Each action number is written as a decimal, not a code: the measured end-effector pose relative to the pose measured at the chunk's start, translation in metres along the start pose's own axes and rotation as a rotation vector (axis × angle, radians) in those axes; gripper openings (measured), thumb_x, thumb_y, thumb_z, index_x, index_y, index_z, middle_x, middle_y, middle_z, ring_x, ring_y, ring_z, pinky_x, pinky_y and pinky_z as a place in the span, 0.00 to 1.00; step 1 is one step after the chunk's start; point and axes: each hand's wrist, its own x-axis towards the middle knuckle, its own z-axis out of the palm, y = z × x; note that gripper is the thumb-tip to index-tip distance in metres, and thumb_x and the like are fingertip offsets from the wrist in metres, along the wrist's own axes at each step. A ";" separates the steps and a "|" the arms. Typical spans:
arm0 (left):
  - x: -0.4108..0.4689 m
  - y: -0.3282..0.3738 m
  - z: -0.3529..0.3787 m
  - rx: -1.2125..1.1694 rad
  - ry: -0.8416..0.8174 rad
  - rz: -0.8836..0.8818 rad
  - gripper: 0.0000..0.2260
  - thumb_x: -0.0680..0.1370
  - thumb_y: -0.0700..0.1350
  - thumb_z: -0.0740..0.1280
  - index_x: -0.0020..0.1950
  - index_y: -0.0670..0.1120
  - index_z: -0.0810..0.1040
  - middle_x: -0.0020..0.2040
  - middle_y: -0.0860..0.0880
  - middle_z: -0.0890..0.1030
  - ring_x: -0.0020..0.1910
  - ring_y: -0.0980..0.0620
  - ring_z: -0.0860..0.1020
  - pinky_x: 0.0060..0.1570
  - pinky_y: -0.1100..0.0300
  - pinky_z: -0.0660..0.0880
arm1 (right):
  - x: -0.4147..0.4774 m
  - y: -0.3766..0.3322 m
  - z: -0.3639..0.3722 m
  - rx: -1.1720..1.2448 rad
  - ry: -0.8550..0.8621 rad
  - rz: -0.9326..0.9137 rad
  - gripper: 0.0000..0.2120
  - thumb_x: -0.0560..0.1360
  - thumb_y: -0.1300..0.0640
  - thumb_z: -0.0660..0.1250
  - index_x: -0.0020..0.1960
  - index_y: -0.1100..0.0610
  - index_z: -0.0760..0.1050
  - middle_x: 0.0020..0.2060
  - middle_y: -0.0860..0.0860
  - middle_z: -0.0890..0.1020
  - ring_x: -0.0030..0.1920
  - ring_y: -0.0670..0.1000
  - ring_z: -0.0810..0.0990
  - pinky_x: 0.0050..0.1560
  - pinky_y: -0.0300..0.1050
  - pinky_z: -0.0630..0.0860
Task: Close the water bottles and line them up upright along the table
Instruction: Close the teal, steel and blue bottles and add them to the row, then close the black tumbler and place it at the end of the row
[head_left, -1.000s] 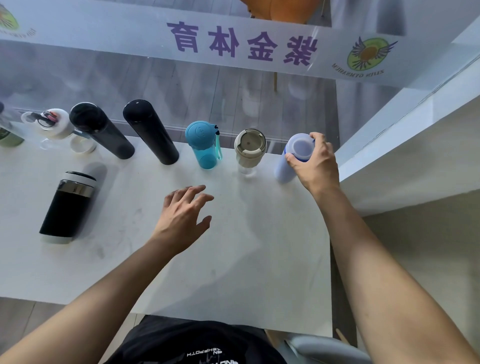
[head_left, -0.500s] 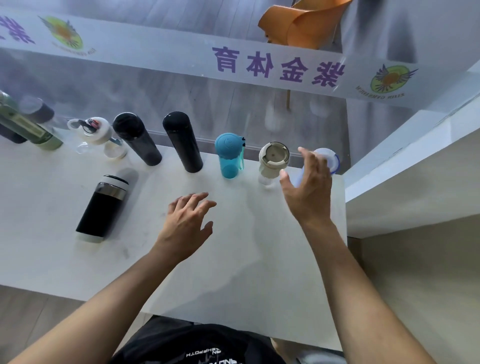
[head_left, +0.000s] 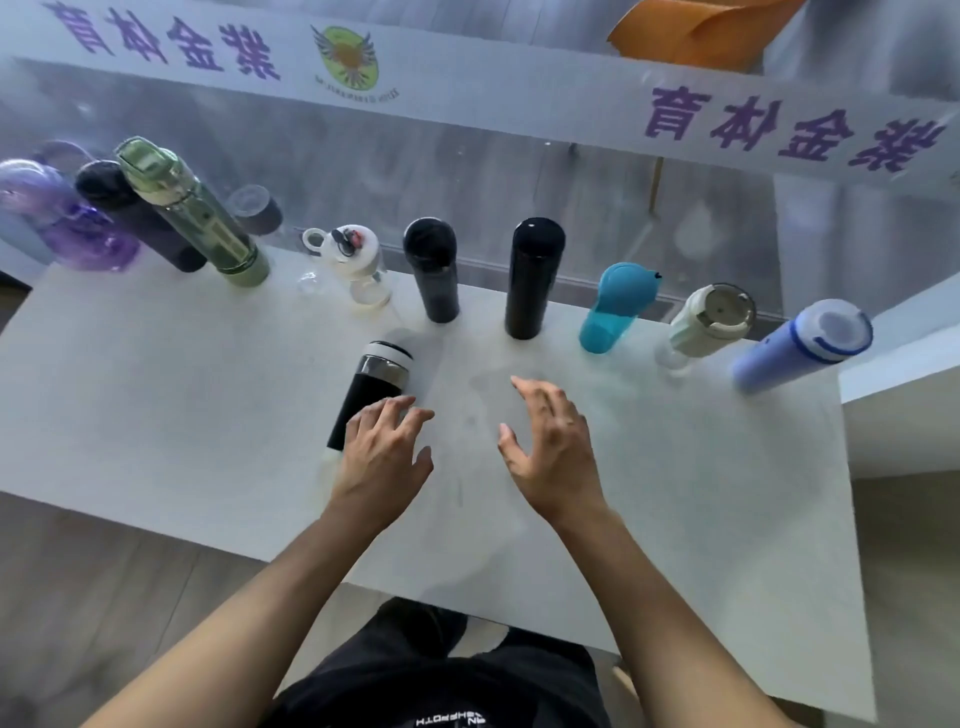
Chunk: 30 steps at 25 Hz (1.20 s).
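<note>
Several bottles stand upright in a row along the far edge of the white table: a purple one, a dark one, a green one, a clear one with a white lid, two black flasks, a teal bottle, a cream-lidded bottle and a lavender bottle. A black bottle with a silver band stands alone in front of the row. My left hand is open, its fingertips at that bottle's lower side. My right hand hovers open over the table.
A glass partition with a white banner bearing purple characters runs behind the table. A small clear cup stands behind the green bottle. A white ledge adjoins the table on the right. An orange object shows beyond the glass.
My right hand let go of the lavender bottle and drew back to the table's middle. My left hand moved left to the black silver-banded bottle. The view swung left, showing more bottles.
</note>
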 end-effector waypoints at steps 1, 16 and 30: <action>0.001 -0.016 0.000 -0.002 -0.006 -0.009 0.19 0.71 0.44 0.72 0.62 0.49 0.77 0.68 0.46 0.75 0.67 0.41 0.71 0.64 0.46 0.67 | 0.000 -0.011 0.012 0.002 -0.015 -0.004 0.28 0.78 0.49 0.67 0.76 0.51 0.66 0.68 0.52 0.74 0.66 0.52 0.75 0.68 0.47 0.72; 0.027 -0.094 0.036 -0.304 -0.313 -0.380 0.33 0.74 0.53 0.71 0.72 0.41 0.62 0.62 0.38 0.73 0.60 0.37 0.73 0.57 0.50 0.69 | -0.003 -0.066 0.059 -0.024 -0.296 0.173 0.28 0.80 0.49 0.63 0.79 0.48 0.62 0.70 0.51 0.70 0.65 0.55 0.73 0.71 0.48 0.65; -0.026 -0.012 0.019 -0.459 -0.146 0.203 0.35 0.73 0.46 0.73 0.76 0.46 0.60 0.63 0.45 0.72 0.59 0.45 0.72 0.61 0.55 0.69 | -0.003 -0.050 -0.026 0.546 -0.023 0.455 0.31 0.71 0.41 0.75 0.70 0.48 0.69 0.61 0.48 0.77 0.60 0.49 0.78 0.54 0.38 0.77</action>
